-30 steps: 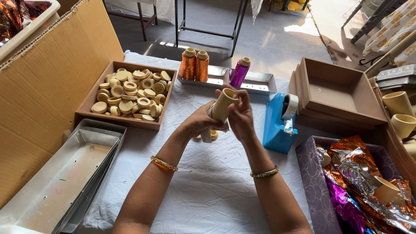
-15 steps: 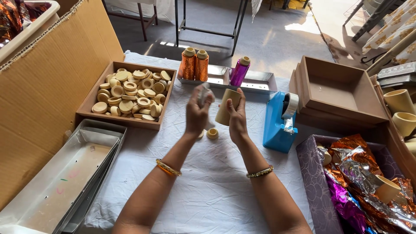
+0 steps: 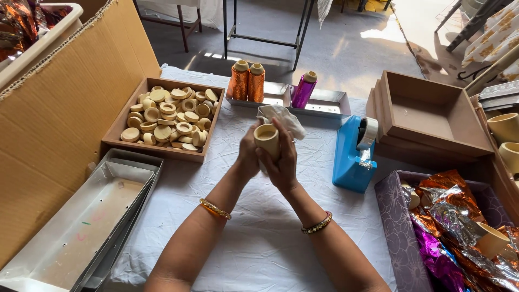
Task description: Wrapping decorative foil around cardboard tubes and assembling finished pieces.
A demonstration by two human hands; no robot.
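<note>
Near us, our right hand (image 3: pixel 282 162) wraps its fingers around a cream tube (image 3: pixel 267 139), upright over the white tablecloth (image 3: pixel 259 232). Our left hand (image 3: pixel 250 154) presses a white cloth (image 3: pixel 281 118) against it, probably to wipe. Beyond stand foil-wrapped tubes (image 3: pixel 246 81).

The person is wearing no sleeves; both forearms are showing bare. An orange-and-gold bangle (image 3: pixel 215 208) is sitting on the left wrist, and a beaded bracelet (image 3: pixel 317 223) in gold with dark stones is circling the right wrist.
</note>
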